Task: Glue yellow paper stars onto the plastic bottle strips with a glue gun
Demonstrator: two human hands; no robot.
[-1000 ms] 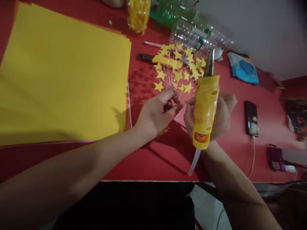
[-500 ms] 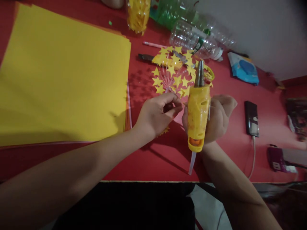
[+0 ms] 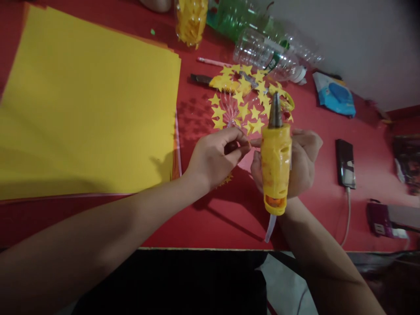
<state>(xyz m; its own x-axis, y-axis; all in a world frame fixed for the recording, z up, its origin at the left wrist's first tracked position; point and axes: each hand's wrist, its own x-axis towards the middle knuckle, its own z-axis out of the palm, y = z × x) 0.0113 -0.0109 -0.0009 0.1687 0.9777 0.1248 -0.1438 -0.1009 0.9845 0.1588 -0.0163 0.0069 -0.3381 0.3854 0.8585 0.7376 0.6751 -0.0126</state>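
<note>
My right hand (image 3: 300,164) is wrapped round a yellow hot glue gun (image 3: 276,168), whose metal nozzle points away from me and whose clear glue stick pokes out at the near end. One finger of that hand reaches across to the fingertips of my left hand (image 3: 218,155). Thumb and forefinger of the left hand are pinched together; a tiny yellowish bit shows at their tips, too small to name. Just beyond is a spray of yellow paper stars (image 3: 243,110) on clear strips fanning out from a pinkish centre. Its lower part is hidden behind my hands.
Large yellow paper sheets (image 3: 92,105) are stacked at left. Behind the stars lie a dark-handled knife (image 3: 201,78), a pink pencil (image 3: 213,61) and plastic bottles (image 3: 251,48). A star-filled container (image 3: 192,22), blue wipes pack (image 3: 336,94) and cabled phone (image 3: 345,164) are around.
The glue gun has shifted slightly right and towards me, its nozzle lower in view. A right-hand finger now shows stretched to the left fingertips. My left hand has barely moved.
</note>
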